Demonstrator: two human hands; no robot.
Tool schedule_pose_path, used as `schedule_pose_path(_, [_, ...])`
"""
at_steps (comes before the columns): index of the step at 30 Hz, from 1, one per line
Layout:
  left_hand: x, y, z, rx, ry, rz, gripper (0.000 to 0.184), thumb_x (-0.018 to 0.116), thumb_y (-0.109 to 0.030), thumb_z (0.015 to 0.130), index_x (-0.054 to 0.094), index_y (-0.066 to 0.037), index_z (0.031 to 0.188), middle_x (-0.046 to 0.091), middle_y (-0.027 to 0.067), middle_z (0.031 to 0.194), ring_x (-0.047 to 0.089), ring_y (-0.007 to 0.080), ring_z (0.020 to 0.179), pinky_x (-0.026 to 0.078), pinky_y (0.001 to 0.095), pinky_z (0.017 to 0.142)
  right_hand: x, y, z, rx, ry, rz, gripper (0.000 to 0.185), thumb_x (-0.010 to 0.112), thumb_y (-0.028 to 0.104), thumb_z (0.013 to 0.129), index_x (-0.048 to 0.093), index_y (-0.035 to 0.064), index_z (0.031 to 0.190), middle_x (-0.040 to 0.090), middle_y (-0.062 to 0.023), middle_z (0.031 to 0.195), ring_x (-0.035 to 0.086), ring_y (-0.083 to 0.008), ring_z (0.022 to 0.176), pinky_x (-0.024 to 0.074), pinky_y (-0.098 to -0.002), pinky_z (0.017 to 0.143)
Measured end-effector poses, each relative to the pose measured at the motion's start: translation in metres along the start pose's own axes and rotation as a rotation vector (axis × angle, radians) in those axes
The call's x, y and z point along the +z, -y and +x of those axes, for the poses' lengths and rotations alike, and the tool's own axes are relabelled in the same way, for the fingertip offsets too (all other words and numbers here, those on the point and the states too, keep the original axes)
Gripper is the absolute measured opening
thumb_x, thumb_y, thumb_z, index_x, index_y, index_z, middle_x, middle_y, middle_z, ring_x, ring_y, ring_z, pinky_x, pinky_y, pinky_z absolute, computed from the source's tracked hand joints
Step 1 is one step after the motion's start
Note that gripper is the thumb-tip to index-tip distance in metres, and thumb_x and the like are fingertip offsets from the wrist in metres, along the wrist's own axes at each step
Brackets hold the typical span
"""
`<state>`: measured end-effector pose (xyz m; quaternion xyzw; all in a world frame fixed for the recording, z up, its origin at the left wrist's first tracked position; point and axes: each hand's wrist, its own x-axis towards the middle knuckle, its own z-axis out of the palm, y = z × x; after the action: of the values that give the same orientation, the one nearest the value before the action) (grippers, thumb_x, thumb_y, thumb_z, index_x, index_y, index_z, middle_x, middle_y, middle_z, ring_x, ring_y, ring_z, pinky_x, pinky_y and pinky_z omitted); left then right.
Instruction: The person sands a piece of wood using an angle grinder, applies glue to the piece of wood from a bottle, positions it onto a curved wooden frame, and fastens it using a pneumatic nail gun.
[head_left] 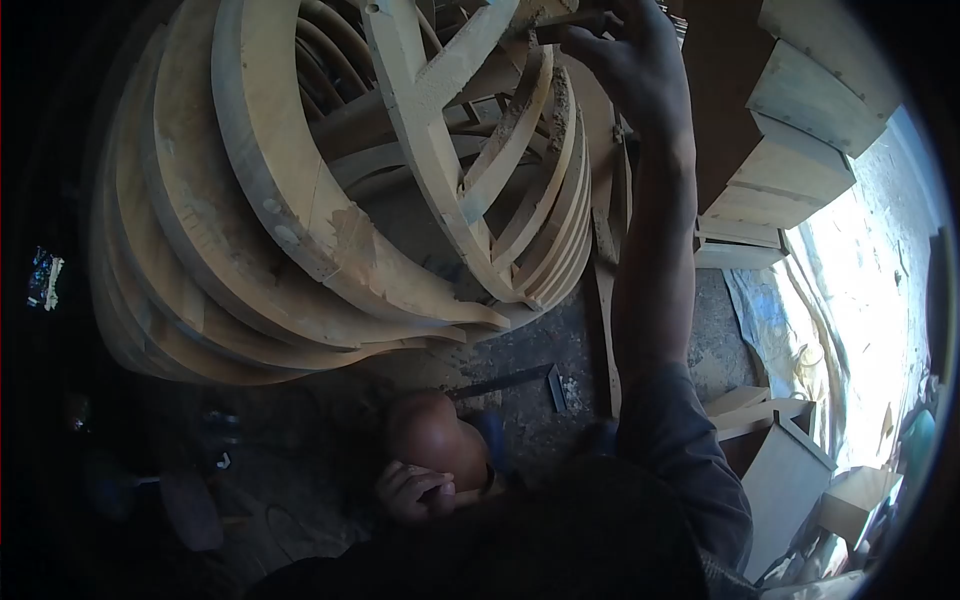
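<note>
wooden panels (797, 95) near right hand (632, 62)

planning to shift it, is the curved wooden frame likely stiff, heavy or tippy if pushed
The curved wooden frame would probably feel stiff, since its ribs look thick. It is likely heavy overall, given so many ribs. Its rounded outline suggests it might rock, though what supports it is unclear.

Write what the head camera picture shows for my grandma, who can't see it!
A person's right hand reaches out to big curved wooden ribs, while the left hand is by a bare knee. Boxy wooden pieces are at the right.
</note>
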<state>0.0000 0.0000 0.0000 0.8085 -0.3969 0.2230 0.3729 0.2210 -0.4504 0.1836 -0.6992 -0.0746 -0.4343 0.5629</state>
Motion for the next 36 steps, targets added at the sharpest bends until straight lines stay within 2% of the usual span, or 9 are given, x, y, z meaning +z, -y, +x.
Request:
schedule_pose_path(2, [0.006, 0.012, -0.025, -0.118, 0.065, -0.034, 0.010, 0.071, -0.015, 0.081, 0.067, -0.010, 0.073, 0.071, -0.0045, 0.066, 0.064, 0.0080, 0.053, 0.038, 0.0265, 0.048, 0.002, -0.001, -0.001, 0.052, -0.038, -0.035, 0.032, 0.072, 0.000, 0.083, 0.058, -0.0010, 0.112, 0.066, -0.0062, 0.090, 0.068, -0.0142, 0.085, 0.0548, -0.0279, 0.073])
schedule_pose_path(8, [0.015, 0.023, -0.060, -0.104, -0.003, 0.017, 0.011, 0.070, -0.015, 0.082, 0.066, -0.011, 0.072, 0.069, -0.0043, 0.063, 0.062, 0.0085, 0.051, 0.038, 0.0266, 0.048, 0.005, -0.010, -0.003, 0.012, -0.040, -0.061, 0.031, 0.073, 0.006, 0.085, 0.066, -0.0027, 0.114, 0.071, -0.0083, 0.093, 0.066, -0.0141, 0.078, 0.0535, -0.0280, 0.072])
schedule_pose_path(9, [0.015, 0.020, -0.054, -0.093, -0.027, 0.036, 0.011, 0.070, -0.015, 0.082, 0.066, -0.011, 0.072, 0.069, -0.0043, 0.063, 0.062, 0.0086, 0.051, 0.038, 0.0266, 0.048, 0.005, -0.010, -0.002, 0.014, -0.036, -0.056, 0.031, 0.073, 0.006, 0.085, 0.066, -0.0027, 0.114, 0.071, -0.0083, 0.093, 0.066, -0.0141, 0.078, 0.0535, -0.0280, 0.072])
schedule_pose_path(11, [0.008, -0.005, 0.024, 0.083, -0.014, 0.063, 0.013, 0.069, -0.016, 0.083, 0.065, -0.011, 0.071, 0.068, -0.0044, 0.062, 0.062, 0.0086, 0.050, 0.037, 0.0263, 0.047, 0.004, -0.009, -0.002, -0.140, 0.062, -0.294, 0.035, 0.073, 0.010, 0.088, 0.068, -0.0016, 0.121, 0.073, -0.0092, 0.095, 0.066, -0.0150, 0.079, 0.0544, -0.0300, 0.074])
schedule_pose_path(14, [0.009, -0.001, 0.024, 0.114, -0.034, 0.087, 0.013, 0.069, -0.016, 0.083, 0.065, -0.011, 0.071, 0.068, -0.0042, 0.062, 0.062, 0.0087, 0.050, 0.037, 0.0261, 0.047, 0.009, -0.025, -0.005, -0.090, 0.046, -0.118, 0.033, 0.073, 0.013, 0.090, 0.069, -0.0014, 0.119, 0.072, -0.0096, 0.095, 0.066, -0.0153, 0.079, 0.0543, -0.0310, 0.075])
schedule_pose_path(17, [0.011, -0.001, 0.023, 0.113, -0.063, 0.081, 0.013, 0.069, -0.016, 0.083, 0.065, -0.011, 0.072, 0.068, -0.0040, 0.062, 0.062, 0.0088, 0.050, 0.038, 0.0261, 0.048, 0.015, -0.029, -0.003, -0.152, 0.023, -0.174, 0.030, 0.073, 0.016, 0.091, 0.071, -0.0009, 0.116, 0.072, -0.0088, 0.093, 0.067, -0.0147, 0.079, 0.0538, -0.0309, 0.075])
schedule_pose_path(24, [0.008, -0.002, 0.023, 0.072, 0.006, 0.062, 0.010, 0.070, -0.016, 0.082, 0.066, -0.010, 0.075, 0.069, -0.0043, 0.064, 0.063, 0.0084, 0.052, 0.038, 0.0261, 0.048, 0.011, -0.012, -0.004, -0.054, 0.031, -0.305, 0.031, 0.073, 0.018, 0.092, 0.072, -0.0006, 0.117, 0.073, -0.0075, 0.092, 0.066, -0.0132, 0.078, 0.0533, -0.0304, 0.073])
schedule_pose_path(30, [0.005, 0.000, 0.023, 0.081, 0.039, 0.062, 0.009, 0.071, -0.016, 0.081, 0.067, -0.010, 0.075, 0.070, -0.0045, 0.065, 0.063, 0.0085, 0.053, 0.038, 0.0267, 0.049, 0.007, -0.018, 0.000, -0.027, 0.101, -0.124, 0.032, 0.076, 0.013, 0.090, 0.070, -0.0073, 0.114, 0.074, -0.0112, 0.094, 0.068, -0.0133, 0.085, 0.0555, -0.0286, 0.076])
schedule_pose_path(36, [-0.001, 0.001, 0.024, 0.117, 0.071, 0.060, 0.009, 0.070, -0.017, 0.081, 0.067, -0.010, 0.076, 0.070, -0.0044, 0.066, 0.063, 0.0084, 0.054, 0.038, 0.0264, 0.050, 0.000, -0.016, 0.001, 0.049, 0.163, -0.139, 0.029, 0.075, 0.011, 0.090, 0.071, -0.0068, 0.113, 0.075, -0.0092, 0.094, 0.069, -0.0138, 0.085, 0.0550, -0.0292, 0.079])
